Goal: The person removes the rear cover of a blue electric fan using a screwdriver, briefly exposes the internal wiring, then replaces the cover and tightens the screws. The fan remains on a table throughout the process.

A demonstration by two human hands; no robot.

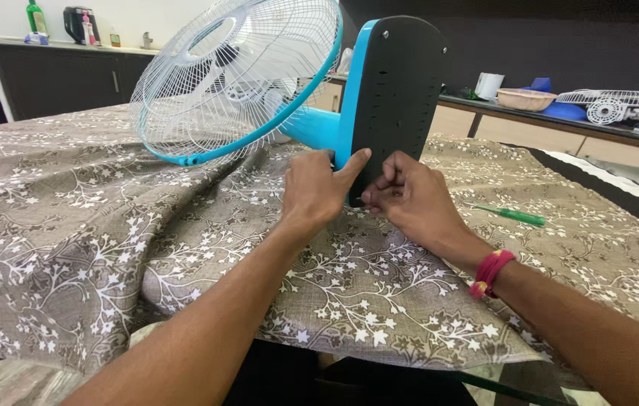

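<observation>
A turquoise table fan with a white wire grille [237, 75] lies tipped on its side on the worktop [71, 210], which is draped in a grey-brown cloth printed with white flowering branches, so that the flat black underside of the fan's base [395, 90] faces the person and can be got at. The left hand [318, 188] presses against the lower edge of that base plate, fingers curled round the turquoise rim and the forefinger laid flat on the black face, apparently to keep the fan from rolling. The right hand [410, 197] sits just beside it, its fingertips pinched narrowly together at the bottom of the plate; whether they hold a small part there is too small to tell. A red thread band [491, 272] circles the right wrist. A slim green-handled screwdriver [513, 216] lies on the cloth to the right, near the right forearm yet apart from it. Further back, a second white fan grille [613, 101] rests on a dark side counter with a beige bowl [526, 98].
</observation>
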